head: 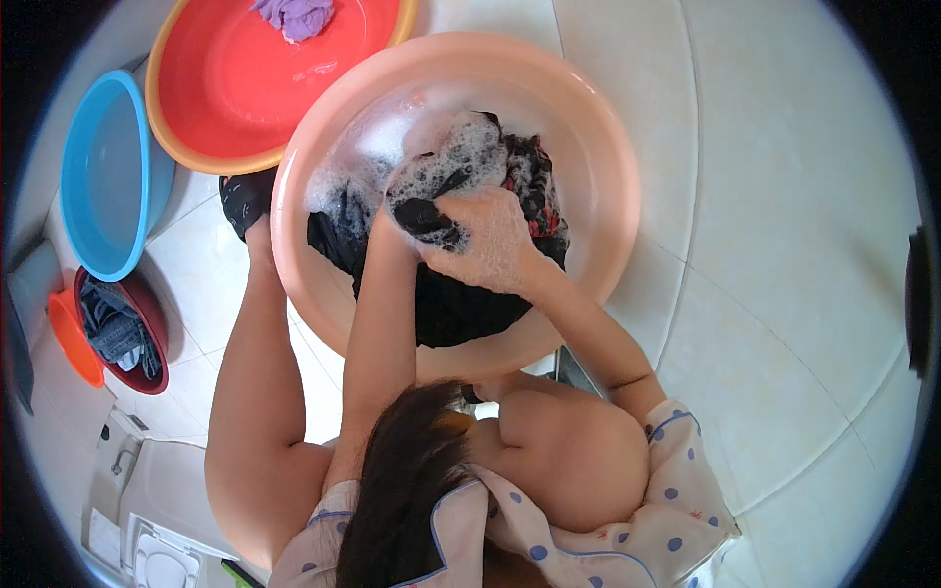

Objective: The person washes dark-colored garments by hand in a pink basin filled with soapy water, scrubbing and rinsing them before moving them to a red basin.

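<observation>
A large peach plastic basin (614, 176) stands before me, with wet black clothing (470, 312) and soapy water in it. My right hand (485, 239), coated in suds, is closed on a bunched, foamy part of the black clothing above the rest. My left hand (397, 220) reaches into the same bunch. Fabric and foam cover most of it, so its fingers are hidden. To the right of the bunch lies a black fabric part with a red pattern (540, 195). White foam (367, 140) floats toward the basin's far left side.
Beyond the basin sits a red basin with an orange rim (220, 95), holding purple cloth (298, 16). A blue basin (140, 220) stands at left, near a dark red tub (158, 345) with denim and an orange container (73, 338). Tiled wall (772, 220) rises on the right.
</observation>
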`<move>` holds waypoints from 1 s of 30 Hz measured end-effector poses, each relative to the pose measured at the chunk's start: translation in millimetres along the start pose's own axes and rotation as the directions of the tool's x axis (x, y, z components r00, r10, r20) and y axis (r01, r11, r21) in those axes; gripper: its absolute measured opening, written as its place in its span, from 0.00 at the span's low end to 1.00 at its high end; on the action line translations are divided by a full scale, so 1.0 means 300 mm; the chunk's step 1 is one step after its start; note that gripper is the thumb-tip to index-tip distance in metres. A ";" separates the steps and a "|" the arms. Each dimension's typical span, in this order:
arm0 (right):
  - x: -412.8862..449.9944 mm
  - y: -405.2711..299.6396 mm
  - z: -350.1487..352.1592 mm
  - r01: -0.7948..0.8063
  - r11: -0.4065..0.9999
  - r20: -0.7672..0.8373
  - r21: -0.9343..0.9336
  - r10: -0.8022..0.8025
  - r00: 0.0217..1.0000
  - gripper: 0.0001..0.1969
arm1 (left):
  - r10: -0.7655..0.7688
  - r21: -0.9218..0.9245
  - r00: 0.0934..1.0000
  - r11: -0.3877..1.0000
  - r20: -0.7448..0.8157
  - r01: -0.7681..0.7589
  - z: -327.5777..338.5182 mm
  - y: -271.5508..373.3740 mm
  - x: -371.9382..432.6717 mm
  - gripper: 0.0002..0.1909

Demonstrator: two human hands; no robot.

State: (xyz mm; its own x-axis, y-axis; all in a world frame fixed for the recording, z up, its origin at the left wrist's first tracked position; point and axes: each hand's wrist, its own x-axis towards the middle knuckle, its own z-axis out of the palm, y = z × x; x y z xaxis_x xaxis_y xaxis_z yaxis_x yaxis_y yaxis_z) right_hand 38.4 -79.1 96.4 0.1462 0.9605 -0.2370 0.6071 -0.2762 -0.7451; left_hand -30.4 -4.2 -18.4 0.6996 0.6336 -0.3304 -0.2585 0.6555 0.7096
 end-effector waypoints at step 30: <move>0.171 0.204 -0.056 -0.193 0.970 -0.666 0.147 0.242 0.706 0.14 | 0.569 0.645 0.728 0.728 -0.383 -0.230 0.142 0.136 0.008 0.12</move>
State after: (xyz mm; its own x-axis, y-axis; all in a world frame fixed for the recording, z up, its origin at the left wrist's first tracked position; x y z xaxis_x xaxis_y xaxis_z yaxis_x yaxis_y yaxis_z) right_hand 96.3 -46.3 49.2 0.7700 0.6344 0.0678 0.4457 -0.4589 -0.7686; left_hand -10.9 6.6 36.1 0.1071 0.9914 -0.0746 0.0805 0.0661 0.9946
